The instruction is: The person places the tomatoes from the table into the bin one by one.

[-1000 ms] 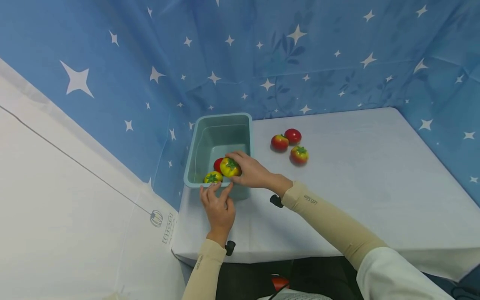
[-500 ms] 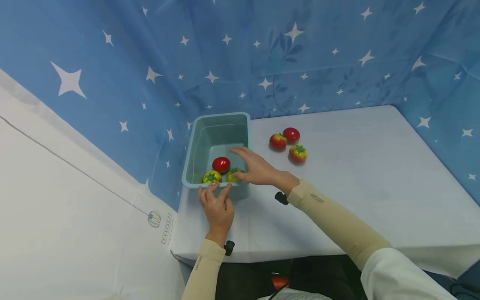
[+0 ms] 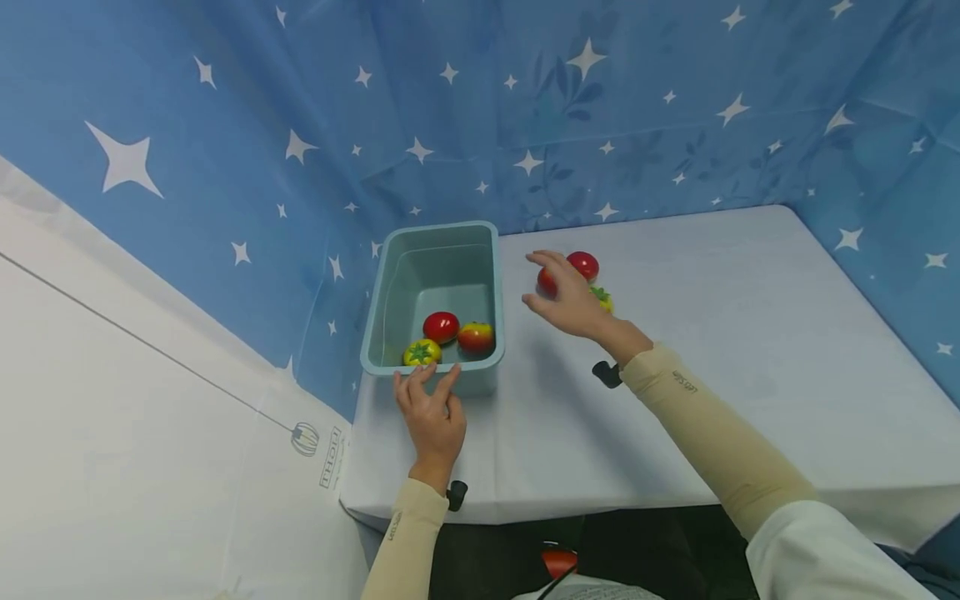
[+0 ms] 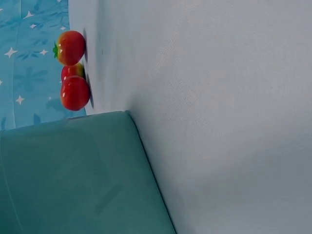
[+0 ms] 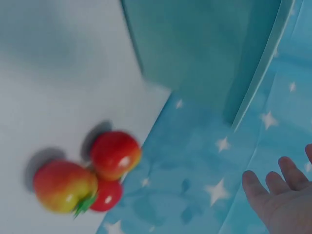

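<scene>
My left hand (image 3: 435, 425) touches the near rim of a blue-green plastic bin (image 3: 491, 287) with its fingertips. Inside the bin, near that rim, lie a red tomato (image 3: 441, 327), a red-and-yellow one (image 3: 476, 337) and a yellow tomato (image 3: 422, 352) with a green calyx. Right of the bin, my right hand (image 3: 568, 300) is in the air with fingers spread and nothing held. It partly covers three tomatoes on the table: a red tomato (image 3: 583, 265), a second tomato (image 5: 63, 185) with a green calyx, and another red one (image 5: 114, 153).
A white cloth covers the table (image 3: 712, 375), whose front edge runs just below my left wrist. Behind the table hangs a blue curtain (image 3: 637, 108) with white stars. At the left is a whitish panel (image 3: 150, 417) close to the bin.
My right hand let go of a tomato inside the bin, then moved up and right out of it toward the tomatoes on the table. My left hand stayed at the rim.
</scene>
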`<action>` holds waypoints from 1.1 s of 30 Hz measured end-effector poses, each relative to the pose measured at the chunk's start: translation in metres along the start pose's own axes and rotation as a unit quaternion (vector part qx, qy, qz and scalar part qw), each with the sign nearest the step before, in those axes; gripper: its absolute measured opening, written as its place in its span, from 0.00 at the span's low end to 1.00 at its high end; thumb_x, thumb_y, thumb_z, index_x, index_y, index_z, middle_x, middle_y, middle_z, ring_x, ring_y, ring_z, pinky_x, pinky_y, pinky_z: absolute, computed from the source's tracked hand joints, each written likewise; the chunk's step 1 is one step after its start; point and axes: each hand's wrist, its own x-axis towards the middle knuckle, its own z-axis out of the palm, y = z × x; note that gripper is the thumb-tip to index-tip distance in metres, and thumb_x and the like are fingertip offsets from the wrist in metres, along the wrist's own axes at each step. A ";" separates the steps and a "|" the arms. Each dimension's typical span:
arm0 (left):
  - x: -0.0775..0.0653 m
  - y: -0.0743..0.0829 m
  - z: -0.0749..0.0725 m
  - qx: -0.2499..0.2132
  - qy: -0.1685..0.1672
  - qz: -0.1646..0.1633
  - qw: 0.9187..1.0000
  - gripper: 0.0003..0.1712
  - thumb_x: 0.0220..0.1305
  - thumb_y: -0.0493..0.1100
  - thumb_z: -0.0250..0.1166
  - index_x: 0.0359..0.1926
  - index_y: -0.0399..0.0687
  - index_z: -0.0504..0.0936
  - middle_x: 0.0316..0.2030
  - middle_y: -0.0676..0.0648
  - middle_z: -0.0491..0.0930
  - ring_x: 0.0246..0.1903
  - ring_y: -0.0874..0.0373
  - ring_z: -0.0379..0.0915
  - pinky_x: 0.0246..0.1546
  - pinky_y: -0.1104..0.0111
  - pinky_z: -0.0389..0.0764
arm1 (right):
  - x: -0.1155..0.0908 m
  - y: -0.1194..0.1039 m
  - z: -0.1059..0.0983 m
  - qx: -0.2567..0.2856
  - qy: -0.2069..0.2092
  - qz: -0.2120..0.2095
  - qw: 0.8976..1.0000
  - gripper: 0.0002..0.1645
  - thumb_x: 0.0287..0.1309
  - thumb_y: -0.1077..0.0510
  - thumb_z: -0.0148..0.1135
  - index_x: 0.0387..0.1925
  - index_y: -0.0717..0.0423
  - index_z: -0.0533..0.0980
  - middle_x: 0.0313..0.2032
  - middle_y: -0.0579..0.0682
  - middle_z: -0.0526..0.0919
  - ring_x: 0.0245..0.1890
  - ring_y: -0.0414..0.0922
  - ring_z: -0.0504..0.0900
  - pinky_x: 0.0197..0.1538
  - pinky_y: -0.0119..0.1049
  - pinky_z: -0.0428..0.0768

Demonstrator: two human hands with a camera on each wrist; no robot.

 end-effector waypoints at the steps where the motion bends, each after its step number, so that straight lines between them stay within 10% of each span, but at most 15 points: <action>1: 0.000 0.000 0.000 0.000 0.000 0.000 1.000 0.21 0.56 0.31 0.55 0.47 0.50 0.88 0.48 0.37 0.75 0.54 0.39 0.66 0.67 0.39 0.48 | 0.000 0.005 -0.005 0.000 0.009 0.004 1.000 0.43 0.54 0.50 0.66 0.70 0.51 0.63 0.71 0.52 0.61 0.69 0.52 0.62 0.63 0.57 0.70; 16: -0.001 -0.005 -0.002 0.002 0.000 0.004 1.000 0.22 0.56 0.30 0.54 0.46 0.50 0.88 0.48 0.37 0.75 0.55 0.40 0.66 0.66 0.38 0.49 | -0.015 0.087 -0.052 -0.012 0.092 0.146 0.985 0.42 0.62 0.47 0.59 0.73 0.54 0.57 0.72 0.58 0.57 0.69 0.59 0.59 0.66 0.59 0.64; 33: 0.000 -0.006 0.001 0.001 -0.001 0.003 1.000 0.22 0.55 0.30 0.54 0.46 0.50 0.88 0.49 0.37 0.75 0.56 0.40 0.65 0.67 0.38 0.49 | -0.036 0.149 -0.022 -0.048 0.037 0.278 0.959 0.59 0.58 0.34 0.59 0.74 0.64 0.47 0.71 0.70 0.51 0.70 0.67 0.53 0.68 0.63 0.57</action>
